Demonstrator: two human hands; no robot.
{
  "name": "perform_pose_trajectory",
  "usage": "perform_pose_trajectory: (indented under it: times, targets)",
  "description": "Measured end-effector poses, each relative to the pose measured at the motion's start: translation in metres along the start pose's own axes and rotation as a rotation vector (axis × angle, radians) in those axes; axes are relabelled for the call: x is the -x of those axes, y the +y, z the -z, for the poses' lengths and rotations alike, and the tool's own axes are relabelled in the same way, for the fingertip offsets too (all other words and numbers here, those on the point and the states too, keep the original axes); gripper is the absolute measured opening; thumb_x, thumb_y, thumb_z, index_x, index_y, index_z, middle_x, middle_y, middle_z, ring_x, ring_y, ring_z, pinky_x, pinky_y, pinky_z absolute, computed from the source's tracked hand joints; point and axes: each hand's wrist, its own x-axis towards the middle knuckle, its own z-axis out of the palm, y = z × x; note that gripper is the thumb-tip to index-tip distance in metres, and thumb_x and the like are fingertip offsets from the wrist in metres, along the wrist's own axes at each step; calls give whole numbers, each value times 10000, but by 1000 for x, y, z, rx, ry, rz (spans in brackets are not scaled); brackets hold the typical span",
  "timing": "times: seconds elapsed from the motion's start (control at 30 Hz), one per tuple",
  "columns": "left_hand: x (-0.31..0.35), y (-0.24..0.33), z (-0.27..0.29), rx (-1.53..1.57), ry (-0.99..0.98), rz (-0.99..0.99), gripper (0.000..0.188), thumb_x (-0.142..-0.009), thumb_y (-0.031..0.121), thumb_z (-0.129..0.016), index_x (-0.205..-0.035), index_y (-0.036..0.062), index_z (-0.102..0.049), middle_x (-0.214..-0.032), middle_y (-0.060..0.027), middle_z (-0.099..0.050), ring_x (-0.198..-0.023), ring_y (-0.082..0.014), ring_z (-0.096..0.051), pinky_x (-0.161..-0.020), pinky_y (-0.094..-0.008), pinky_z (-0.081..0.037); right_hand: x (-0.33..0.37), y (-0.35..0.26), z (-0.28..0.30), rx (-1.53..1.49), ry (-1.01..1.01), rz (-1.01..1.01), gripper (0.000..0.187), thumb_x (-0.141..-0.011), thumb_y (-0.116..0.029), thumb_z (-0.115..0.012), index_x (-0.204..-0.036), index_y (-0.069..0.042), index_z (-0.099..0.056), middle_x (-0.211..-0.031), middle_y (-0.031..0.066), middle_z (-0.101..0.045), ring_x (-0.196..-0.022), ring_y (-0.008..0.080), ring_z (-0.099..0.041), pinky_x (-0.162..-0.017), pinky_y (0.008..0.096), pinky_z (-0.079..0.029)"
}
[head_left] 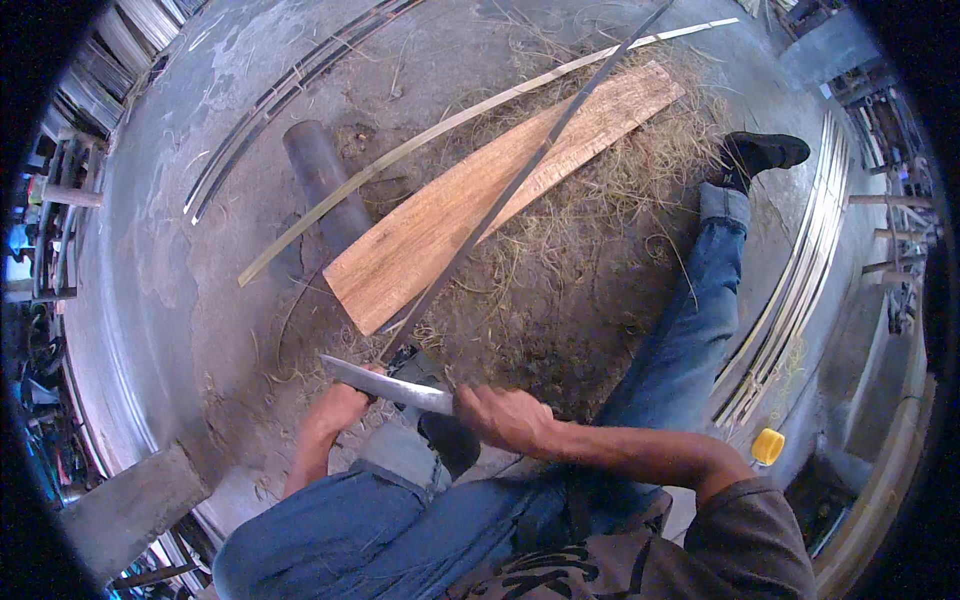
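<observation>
My right hand point(508, 418) is closed round the handle end of a broad-bladed knife point(395, 388). Its blade points left, across a long dark bamboo strip point(505, 198). The strip runs from the far right over a wooden board point(430, 225) down to my left hand point(338, 408), whose fingers close on its near end; the knife partly hides them. A pale bamboo strip point(440, 128) lies behind the board, across a dark cylinder point(328, 185). My bent left leg point(340, 510) is just below the hands.
My right leg point(690, 320) stretches out to the right, past scattered shavings point(620, 210). Beyond it lie several pale strips point(795, 280) and a yellow-topped object point(767, 447). Dark strips point(290, 85) lie at the far left. A block point(135, 510) stands at the near left.
</observation>
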Motion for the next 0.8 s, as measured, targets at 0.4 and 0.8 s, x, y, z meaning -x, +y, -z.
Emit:
perform_pose_trajectory:
  times: [0.4,0.8]
  targets:
    - [64,6,13,-4,-104,225,384,-898,325,-409,-775,-16,-537,-677,-177,-550,-648,-339,-531,-624,-407,-408,-20,146,71,241,334,-258,125,-744,-140,-513,-769,-18,-498,-681,179,-572,-583,358,-577,-501,460,-476]
    - [86,-18,16,135,-100,199,372,-900,326,-443,-783,-13,-539,-642,-122,-550,-621,-236,-552,-593,-362,-420,-34,189,161,453,213,-294,239,-754,-152,-561,-957,-33,-517,-760,192,-620,-720,368,-624,-608,459,-496]
